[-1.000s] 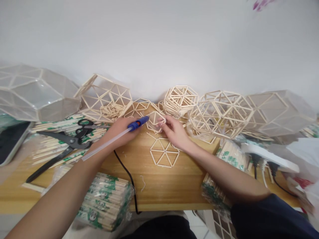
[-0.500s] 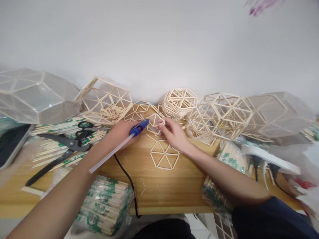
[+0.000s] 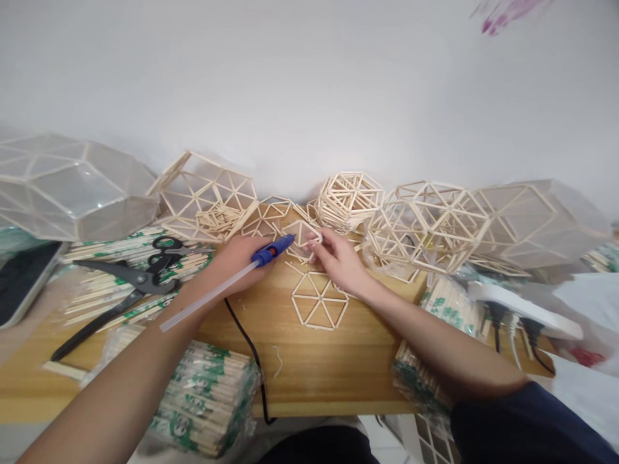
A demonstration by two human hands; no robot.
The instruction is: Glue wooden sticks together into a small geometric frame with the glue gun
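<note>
Desk [image 3: 309, 374]: left hand [image 3: 236, 258], seemingly glue gun [image 3: 271, 250].

blue glue gun [image 3: 271, 249] (clear stick), pale stick hexagon [image 3: 320, 300], black scissors [image 3: 126, 282]

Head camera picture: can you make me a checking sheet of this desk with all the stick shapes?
Surface: wooden table, bare in the middle.
Job's things: blue glue gun with a glue stick in its back; small stick frame; flat hexagon frame lying close by.
Clutter: scissors, chopstick packs, stick polyhedra along the back.
Hands: left hand grips the glue gun, nozzle at the small stick frame; right hand pinches that frame.
Cables: black cord runs from under the left wrist over the front edge; plugs sit in a white power strip.
Surroundings: plain white wall.
</note>
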